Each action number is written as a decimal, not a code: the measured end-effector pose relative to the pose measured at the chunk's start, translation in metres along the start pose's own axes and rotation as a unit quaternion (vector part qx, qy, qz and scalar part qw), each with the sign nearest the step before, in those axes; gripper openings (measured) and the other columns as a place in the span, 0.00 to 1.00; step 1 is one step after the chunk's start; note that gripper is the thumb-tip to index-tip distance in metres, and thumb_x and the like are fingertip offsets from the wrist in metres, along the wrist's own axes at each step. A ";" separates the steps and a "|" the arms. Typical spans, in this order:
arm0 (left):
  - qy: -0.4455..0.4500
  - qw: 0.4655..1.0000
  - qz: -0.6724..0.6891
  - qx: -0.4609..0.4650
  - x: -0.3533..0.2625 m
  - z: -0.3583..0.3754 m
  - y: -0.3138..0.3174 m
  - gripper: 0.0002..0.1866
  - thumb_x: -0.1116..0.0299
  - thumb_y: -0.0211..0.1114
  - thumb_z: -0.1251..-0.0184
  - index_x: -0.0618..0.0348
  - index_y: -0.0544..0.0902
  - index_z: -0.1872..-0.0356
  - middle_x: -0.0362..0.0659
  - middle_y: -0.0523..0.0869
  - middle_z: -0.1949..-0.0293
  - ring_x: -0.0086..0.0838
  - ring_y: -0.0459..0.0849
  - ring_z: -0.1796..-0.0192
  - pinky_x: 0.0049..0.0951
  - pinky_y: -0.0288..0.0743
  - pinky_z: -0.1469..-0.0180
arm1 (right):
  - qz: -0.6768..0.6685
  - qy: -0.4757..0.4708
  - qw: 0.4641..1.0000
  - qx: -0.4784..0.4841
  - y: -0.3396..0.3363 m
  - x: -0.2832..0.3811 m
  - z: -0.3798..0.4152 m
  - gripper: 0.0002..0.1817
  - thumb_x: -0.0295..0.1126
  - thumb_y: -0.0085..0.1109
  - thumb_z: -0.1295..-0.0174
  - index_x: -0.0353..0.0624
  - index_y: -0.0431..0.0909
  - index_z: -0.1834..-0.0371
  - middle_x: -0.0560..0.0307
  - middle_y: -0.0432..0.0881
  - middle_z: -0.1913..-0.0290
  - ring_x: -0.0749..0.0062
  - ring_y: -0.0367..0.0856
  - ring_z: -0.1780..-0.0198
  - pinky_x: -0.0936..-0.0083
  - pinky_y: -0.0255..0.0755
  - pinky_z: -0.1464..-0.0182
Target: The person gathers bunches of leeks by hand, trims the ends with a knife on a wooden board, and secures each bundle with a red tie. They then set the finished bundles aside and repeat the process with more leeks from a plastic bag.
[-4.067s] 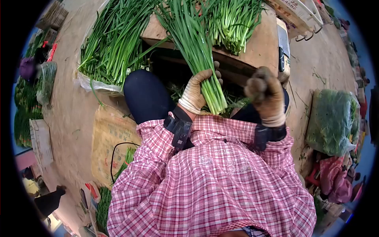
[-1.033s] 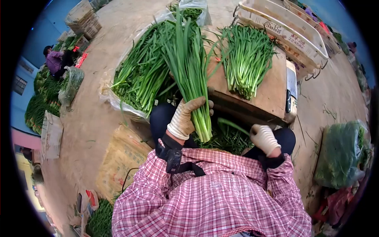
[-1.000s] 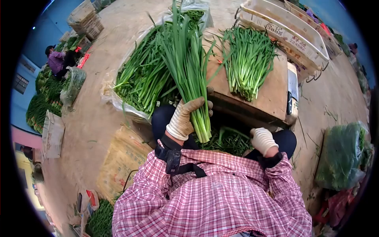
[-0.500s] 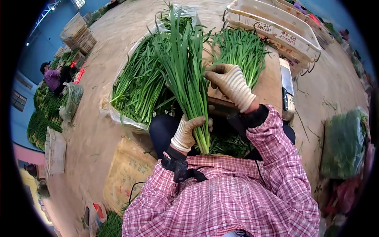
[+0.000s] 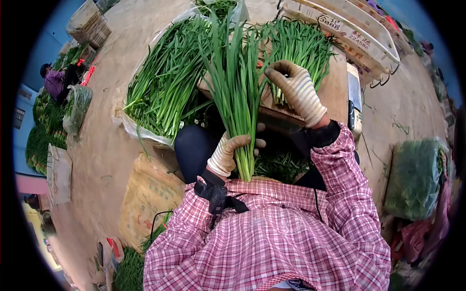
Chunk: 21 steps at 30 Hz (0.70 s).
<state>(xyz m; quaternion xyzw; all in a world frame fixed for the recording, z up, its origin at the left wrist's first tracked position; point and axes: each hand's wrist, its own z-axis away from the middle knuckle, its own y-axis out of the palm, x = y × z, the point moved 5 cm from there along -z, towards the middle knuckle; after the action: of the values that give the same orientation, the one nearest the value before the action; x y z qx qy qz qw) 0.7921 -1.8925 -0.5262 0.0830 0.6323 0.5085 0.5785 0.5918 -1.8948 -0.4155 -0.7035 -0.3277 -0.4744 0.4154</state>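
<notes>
My gloved left hand (image 5: 224, 156) is wrapped round the pale lower stems of a bunch of garlic chives (image 5: 238, 104), which stands nearly upright in front of me with its leaves fanning out above. To the right of those leaves, my gloved right hand (image 5: 297, 89) is closed in a pinch, its fingertips at the bunch's edge; whether a leaf is between them is too small to tell. Behind it, a trimmed pile of chives (image 5: 298, 58) lies on a wooden board (image 5: 335, 92). A big heap of loose chives (image 5: 167, 77) fills a plastic-lined holder on the left.
A broad-bladed knife (image 5: 355, 109) rests at the board's right edge. White crates (image 5: 335, 26) stand beyond it. On the right floor sits a wrapped green bundle (image 5: 412, 179); a yellow sack (image 5: 150, 199) lies at left. Another person (image 5: 56, 82) sits far left among greens.
The bunch has shifted slightly, with my left hand still round its stems. My right hand has moved a little up and right, staying pinched. My view has tilted slightly.
</notes>
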 end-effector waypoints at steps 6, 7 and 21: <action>-0.007 0.999 -0.032 0.003 0.001 0.000 0.000 0.27 0.68 0.69 0.41 0.64 0.74 0.40 0.49 0.83 0.46 0.33 0.87 0.60 0.30 0.83 0.61 | 0.015 0.146 0.986 0.084 0.013 -0.004 0.005 0.08 0.29 0.64 0.41 0.35 0.83 0.63 0.58 0.83 0.65 0.77 0.79 0.63 0.76 0.75 0.60; -0.006 0.999 -0.044 -0.002 0.000 0.000 0.000 0.27 0.68 0.69 0.41 0.64 0.74 0.41 0.48 0.84 0.48 0.31 0.86 0.62 0.29 0.83 0.61 | 0.017 0.147 0.985 0.087 0.018 -0.014 0.005 0.08 0.29 0.64 0.41 0.35 0.83 0.63 0.58 0.83 0.65 0.77 0.79 0.63 0.76 0.75 0.60; 0.214 0.976 0.051 -0.003 -0.084 0.035 0.013 0.30 0.68 0.71 0.42 0.63 0.68 0.40 0.40 0.75 0.48 0.20 0.69 0.71 0.24 0.66 0.68 | 0.333 -0.092 0.933 0.103 -0.014 0.021 0.055 0.13 0.35 0.64 0.41 0.36 0.81 0.61 0.46 0.84 0.60 0.54 0.84 0.63 0.67 0.79 0.58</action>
<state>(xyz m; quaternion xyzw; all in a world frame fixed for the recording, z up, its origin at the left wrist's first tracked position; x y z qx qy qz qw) 0.8409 -1.9258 -0.4562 0.0025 0.7346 0.5453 0.4037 0.6082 -1.8379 -0.4029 -0.7661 -0.1583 -0.2055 0.5880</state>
